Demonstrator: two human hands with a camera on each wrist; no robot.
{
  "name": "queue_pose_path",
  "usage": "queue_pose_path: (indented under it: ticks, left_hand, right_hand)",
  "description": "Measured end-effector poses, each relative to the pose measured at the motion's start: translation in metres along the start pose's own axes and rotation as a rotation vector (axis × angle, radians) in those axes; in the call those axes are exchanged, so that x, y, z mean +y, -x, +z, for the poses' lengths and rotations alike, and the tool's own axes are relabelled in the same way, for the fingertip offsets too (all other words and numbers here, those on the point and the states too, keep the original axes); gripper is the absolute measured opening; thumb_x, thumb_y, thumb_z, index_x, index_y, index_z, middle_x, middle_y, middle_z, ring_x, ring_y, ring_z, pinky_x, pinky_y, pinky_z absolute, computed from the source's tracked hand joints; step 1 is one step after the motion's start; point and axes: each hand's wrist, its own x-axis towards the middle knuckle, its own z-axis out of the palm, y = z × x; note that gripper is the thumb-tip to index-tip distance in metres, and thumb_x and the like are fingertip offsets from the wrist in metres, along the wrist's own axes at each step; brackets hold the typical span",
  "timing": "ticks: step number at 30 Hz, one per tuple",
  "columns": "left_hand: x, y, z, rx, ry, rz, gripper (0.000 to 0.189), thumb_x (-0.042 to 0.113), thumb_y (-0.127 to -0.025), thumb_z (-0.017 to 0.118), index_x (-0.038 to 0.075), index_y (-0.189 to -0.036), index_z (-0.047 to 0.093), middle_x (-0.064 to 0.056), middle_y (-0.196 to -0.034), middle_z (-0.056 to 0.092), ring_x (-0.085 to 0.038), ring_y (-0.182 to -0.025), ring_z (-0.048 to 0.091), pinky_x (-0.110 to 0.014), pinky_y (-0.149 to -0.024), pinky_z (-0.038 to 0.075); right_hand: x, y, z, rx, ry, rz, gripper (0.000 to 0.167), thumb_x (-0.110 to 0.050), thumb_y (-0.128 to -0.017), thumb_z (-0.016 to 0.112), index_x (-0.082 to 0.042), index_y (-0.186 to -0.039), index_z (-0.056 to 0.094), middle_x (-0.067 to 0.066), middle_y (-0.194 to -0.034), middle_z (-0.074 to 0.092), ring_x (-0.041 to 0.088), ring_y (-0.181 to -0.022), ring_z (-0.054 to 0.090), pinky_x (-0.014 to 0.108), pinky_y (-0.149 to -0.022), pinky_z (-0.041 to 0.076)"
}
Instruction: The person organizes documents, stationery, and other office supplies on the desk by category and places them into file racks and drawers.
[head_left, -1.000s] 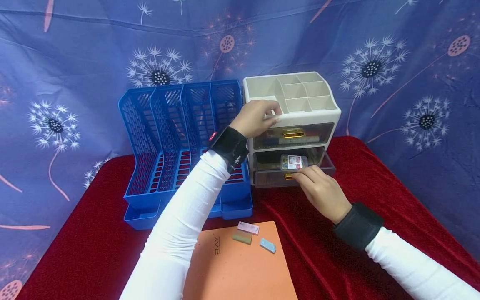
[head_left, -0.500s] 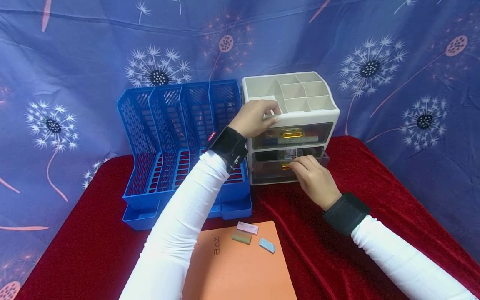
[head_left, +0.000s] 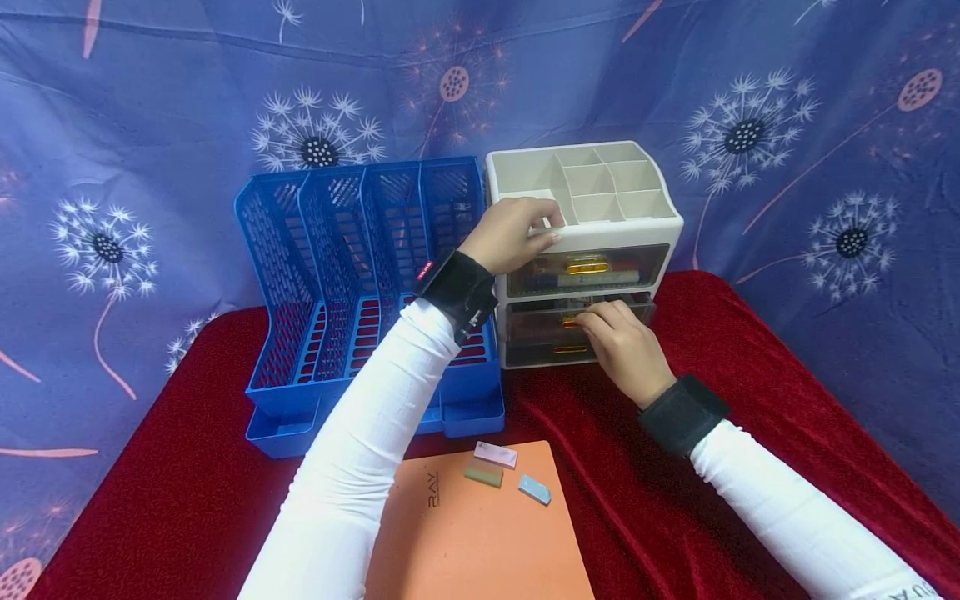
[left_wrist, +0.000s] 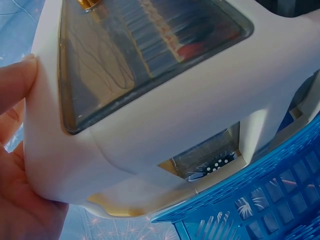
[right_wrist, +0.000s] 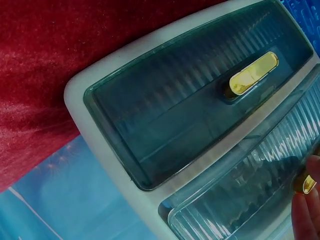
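Note:
My left hand [head_left: 513,235] grips the top front rim of a white desk organizer [head_left: 660,225], thumb in front and fingers over into the top tray. In the left wrist view, thumb and fingers [left_wrist: 17,80] lie against its edge. My right hand [head_left: 626,348] pinches the gold handle [right_wrist: 306,181] of the middle drawer [head_left: 536,321], which stands slightly out from the body. Above it, the closed top drawer [head_left: 525,275] shows pens or similar sticks through its clear front. A closed bottom drawer [right_wrist: 165,120] sits below. The middle drawer's contents are mostly hidden.
A blue file rack [head_left: 300,283] stands left of the organizer, beside my left forearm. In front, an orange board [head_left: 480,542] bears a pink block [head_left: 495,454], a green block [head_left: 483,475] and a blue block [head_left: 534,490]. Red cloth [head_left: 720,350] covers the table.
My right hand has pushed the middle drawer inward, away from me, so the bottom drawer's handle now shows beneath it. The left hand has stayed on the organizer's rim.

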Motion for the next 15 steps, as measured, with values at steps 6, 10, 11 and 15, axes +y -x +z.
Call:
queue_pose_path:
  ticks: [6,10,11,15]
  left_hand:
    - [0.0,0.0001,0.0006,0.003,-0.001,0.003,0.016,0.022,-0.093,0.06,0.01,-0.103,0.066,-0.005,-0.097,0.067,-0.017,-0.089,0.058,-0.031,-0.081,0.042]
    - [-0.0004,-0.0001,0.0004,0.005,-0.001,0.005,0.017,0.023,-0.093,0.06,0.01,-0.103,0.066,-0.006,-0.098,0.067,-0.017,-0.089,0.059,-0.031,-0.082,0.043]
    - [-0.0005,-0.0002,0.0004,0.005,-0.003,0.007,0.017,0.023,-0.093,0.06,0.01,-0.104,0.066,-0.006,-0.098,0.067,-0.017,-0.09,0.059,-0.031,-0.082,0.043]
    - [-0.0004,-0.0013,0.0005,0.0,-0.013,0.007,0.017,0.023,-0.093,0.059,0.011,-0.104,0.066,-0.005,-0.099,0.067,-0.017,-0.091,0.059,-0.031,-0.082,0.042]
  right_hand:
    - [0.001,-0.003,0.0026,0.003,-0.019,0.028,0.024,0.015,-0.076,0.067,-0.001,-0.095,0.065,0.013,-0.094,0.062,0.029,-0.089,0.056,0.043,-0.077,0.049]
    - [0.0014,-0.005,0.003,0.004,-0.025,0.037,0.024,0.014,-0.077,0.066,-0.002,-0.095,0.065,0.013,-0.096,0.062,0.029,-0.091,0.056,0.043,-0.078,0.048]
    - [0.0016,-0.0054,0.0032,0.002,-0.027,0.04,0.024,0.014,-0.077,0.066,-0.002,-0.095,0.065,0.013,-0.096,0.062,0.029,-0.091,0.056,0.043,-0.078,0.048]
    - [0.0025,-0.0063,0.0045,-0.005,-0.027,0.06,0.024,0.014,-0.078,0.066,-0.003,-0.095,0.065,0.012,-0.096,0.063,0.029,-0.092,0.056,0.043,-0.078,0.049]
